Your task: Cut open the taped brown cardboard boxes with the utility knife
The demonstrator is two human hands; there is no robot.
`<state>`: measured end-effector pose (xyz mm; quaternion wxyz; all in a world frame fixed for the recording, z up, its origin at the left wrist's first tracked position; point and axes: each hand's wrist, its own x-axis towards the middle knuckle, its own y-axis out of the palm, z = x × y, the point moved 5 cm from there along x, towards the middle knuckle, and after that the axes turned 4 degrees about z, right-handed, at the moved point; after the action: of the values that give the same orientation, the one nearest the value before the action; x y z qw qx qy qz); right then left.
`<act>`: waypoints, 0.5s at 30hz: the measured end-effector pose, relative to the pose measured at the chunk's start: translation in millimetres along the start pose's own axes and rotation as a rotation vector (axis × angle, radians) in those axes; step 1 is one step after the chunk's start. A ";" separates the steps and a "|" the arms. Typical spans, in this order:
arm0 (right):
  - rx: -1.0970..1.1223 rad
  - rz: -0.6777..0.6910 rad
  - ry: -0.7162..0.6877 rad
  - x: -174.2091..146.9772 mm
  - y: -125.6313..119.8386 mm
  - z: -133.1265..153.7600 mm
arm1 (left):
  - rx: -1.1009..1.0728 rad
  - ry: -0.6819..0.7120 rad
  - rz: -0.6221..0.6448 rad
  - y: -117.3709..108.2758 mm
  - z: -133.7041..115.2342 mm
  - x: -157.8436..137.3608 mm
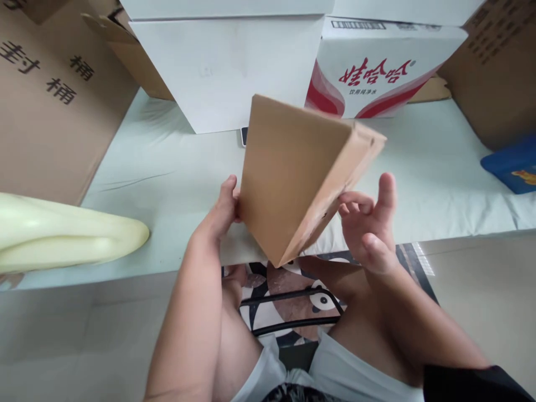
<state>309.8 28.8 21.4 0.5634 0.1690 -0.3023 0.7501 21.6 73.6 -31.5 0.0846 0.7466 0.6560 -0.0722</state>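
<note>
A brown cardboard box [293, 167] is tilted up in front of me, above the near edge of the covered table. My left hand [224, 209] grips its left edge, with the thumb showing and the other fingers hidden behind the cardboard. At the narrow right side of the box, my right hand [371, 223] has its fingertips touching or very close to the surface. Its thumb and one raised finger stand apart while the others are partly bent.
White cartons [238, 67] and a red-and-white carton [377, 72] line the back. A phone-like object [243, 137] is partly hidden behind the box. At left lie a pale yellow inflated-looking object [71, 234] and a large carton [50, 111]; a blue item [513, 164] sits right.
</note>
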 end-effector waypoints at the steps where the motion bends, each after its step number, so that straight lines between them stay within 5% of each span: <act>1: -0.030 0.011 0.024 -0.7 -0.6 -0.5 | 0.011 -0.067 0.039 6.0 -1.6 -1.6; 6: -0.169 0.073 0.124 -2.3 -5.1 2.5 | 0.103 -0.332 0.246 33.0 -11.2 -15.4; 10: -0.105 0.077 0.166 0.0 -13.0 0.5 | 0.188 -0.405 0.374 41.3 2.2 -15.2; 13: -0.088 0.136 0.164 1.2 -12.8 -1.8 | 0.241 -0.269 0.260 33.0 11.8 1.3; 15: -0.110 0.195 0.146 1.1 -9.3 -2.7 | 0.259 -0.097 0.051 20.2 8.8 12.6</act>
<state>318.5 33.1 22.4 0.5167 0.0526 -0.3162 0.7939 43.2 81.3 -42.2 0.0209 0.7633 0.6171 -0.1900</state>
